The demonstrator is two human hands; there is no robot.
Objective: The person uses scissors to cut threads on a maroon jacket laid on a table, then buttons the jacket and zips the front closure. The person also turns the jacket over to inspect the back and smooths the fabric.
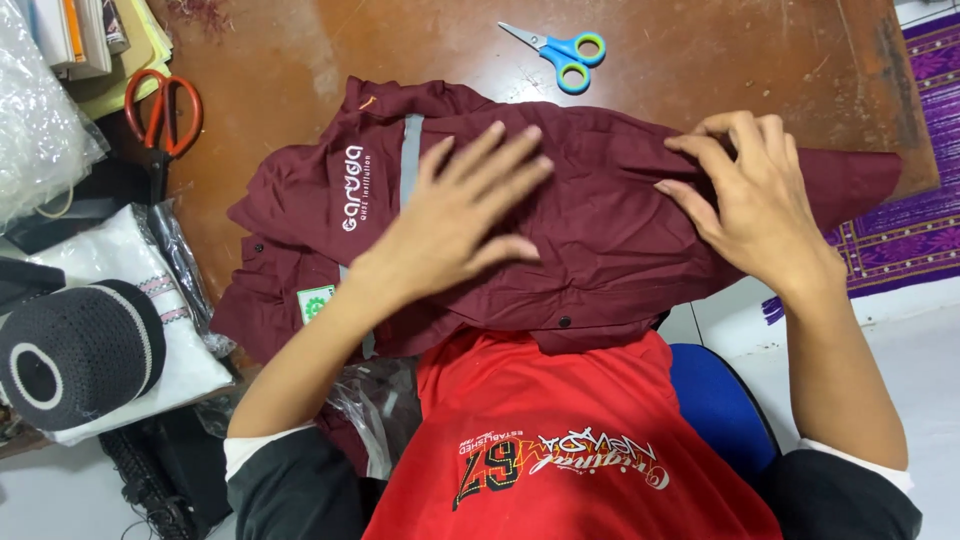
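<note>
While your left hand (465, 215) lies open and flat on the folded maroon cloth shirt (590, 240) spread over the brown wooden table (730, 60), your right hand (745, 195) pinches its fabric.

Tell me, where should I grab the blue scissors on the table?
Probably by the looped handles of the blue scissors, reaching from the right. The rings point right and toward the person, the shut blades point left, and the brown table around them is bare.
</note>
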